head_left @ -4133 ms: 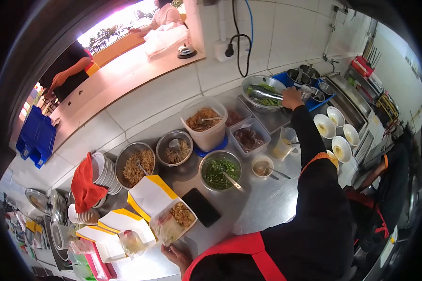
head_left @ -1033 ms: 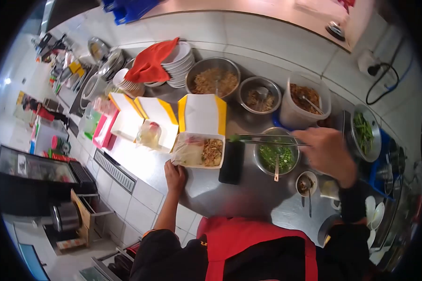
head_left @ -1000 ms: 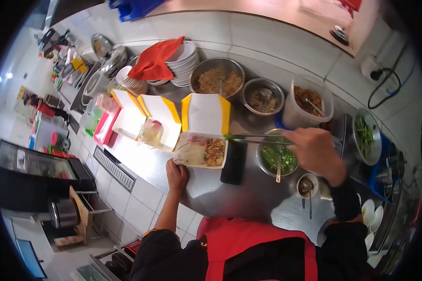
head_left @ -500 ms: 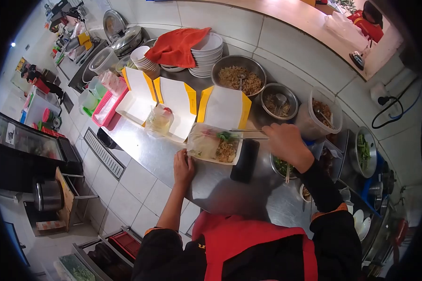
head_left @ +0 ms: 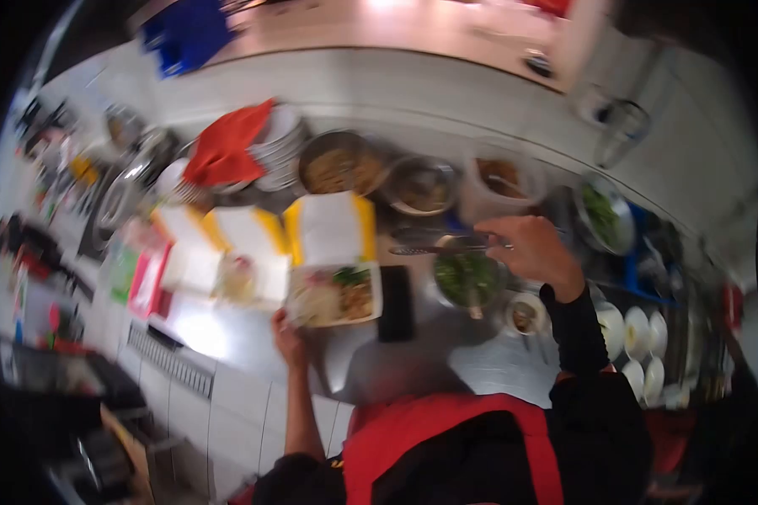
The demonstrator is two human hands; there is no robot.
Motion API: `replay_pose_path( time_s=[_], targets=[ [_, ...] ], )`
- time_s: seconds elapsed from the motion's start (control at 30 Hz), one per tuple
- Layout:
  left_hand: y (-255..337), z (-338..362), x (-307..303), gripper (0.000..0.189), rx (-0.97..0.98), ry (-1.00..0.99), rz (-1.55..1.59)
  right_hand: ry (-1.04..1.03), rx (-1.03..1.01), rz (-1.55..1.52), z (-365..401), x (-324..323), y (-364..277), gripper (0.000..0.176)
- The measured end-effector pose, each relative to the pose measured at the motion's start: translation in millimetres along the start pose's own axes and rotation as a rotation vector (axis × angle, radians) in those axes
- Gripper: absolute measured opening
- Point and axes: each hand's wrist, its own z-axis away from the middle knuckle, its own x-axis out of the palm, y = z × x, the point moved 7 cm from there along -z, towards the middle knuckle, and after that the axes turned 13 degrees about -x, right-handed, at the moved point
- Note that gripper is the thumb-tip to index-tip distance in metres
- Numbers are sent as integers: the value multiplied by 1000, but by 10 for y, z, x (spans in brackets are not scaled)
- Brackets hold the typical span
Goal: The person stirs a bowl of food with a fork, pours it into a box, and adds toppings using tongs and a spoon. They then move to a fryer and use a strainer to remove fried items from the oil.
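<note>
My right hand (head_left: 537,252) is closed around metal tongs (head_left: 434,248), which point left above a bowl of chopped greens (head_left: 466,278). My left hand (head_left: 289,338) has its fingers curled at the lower left corner of an open takeaway box (head_left: 338,322). Inside that box lie a clear bag, brown minced food (head_left: 356,301) and some greens (head_left: 354,276); its white and yellow lid (head_left: 333,229) stands up behind. Right beside it lies a black phone (head_left: 395,305). Two more open boxes stand to the left, one holding a clear bag (head_left: 239,279). The view is blurred by motion.
Along the wall stand stacked white bowls (head_left: 278,151) under a red cloth (head_left: 232,147), a bowl of brown food (head_left: 338,168), a metal bowl with a ladle (head_left: 421,185) and a plastic tub (head_left: 501,181). Farther right are a bowl of greens (head_left: 602,215) and a small cup (head_left: 526,314).
The view has swung. My right hand and the tongs have moved right, away from the takeaway box to above the bowl of greens. My left hand stays at the box's corner.
</note>
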Motion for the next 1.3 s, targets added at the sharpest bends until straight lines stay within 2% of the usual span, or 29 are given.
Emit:
replay_pose_path(
  time_s=[0.03, 0.07, 0.2, 0.3, 0.4, 0.57, 0.67, 0.87, 0.97, 1.07, 1.2, 1.3],
  targets=[
    [71, -35, 31, 33, 1, -72, 25, 71, 77, -16, 243, -259, 153, 36],
    [17, -80, 67, 31, -12, -57, 44, 147, 149, -32, 498, -520, 298, 36],
    [347, -96, 213, 29, 2, -18, -86, 371, 665, 215, 1642, -1379, 879, 34],
    [518, -119, 269, 28, 78, 56, -204, 447, 804, 481, 2348, -1542, 1428, 33],
    [679, -111, 345, 27, 65, 49, -222, 400, 944, 481, 2742, -1396, 1894, 34],
    [854, -77, 477, 24, 105, 48, -278, 405, 1006, 445, 2805, -1101, 2385, 33],
    [879, -52, 515, 25, 117, 39, -260, 431, 953, 454, 2680, -1049, 2790, 33],
    [836, -31, 515, 26, 107, 56, -256, 201, 927, 465, 2382, -1081, 3262, 28],
    [764, -24, 480, 26, 92, 55, -245, 223, 837, 438, 2433, -1133, 3338, 27],
    [769, -18, 486, 27, 83, 63, -268, 338, 935, -12, 2680, -1116, 3488, 24],
    [722, -79, 475, 27, 72, 40, -216, 536, 777, -331, 2922, -1155, 3420, 26],
    [565, -173, 528, 26, 122, -41, -150, 529, 705, -550, 2876, -1190, 3018, 28]
  ],
)
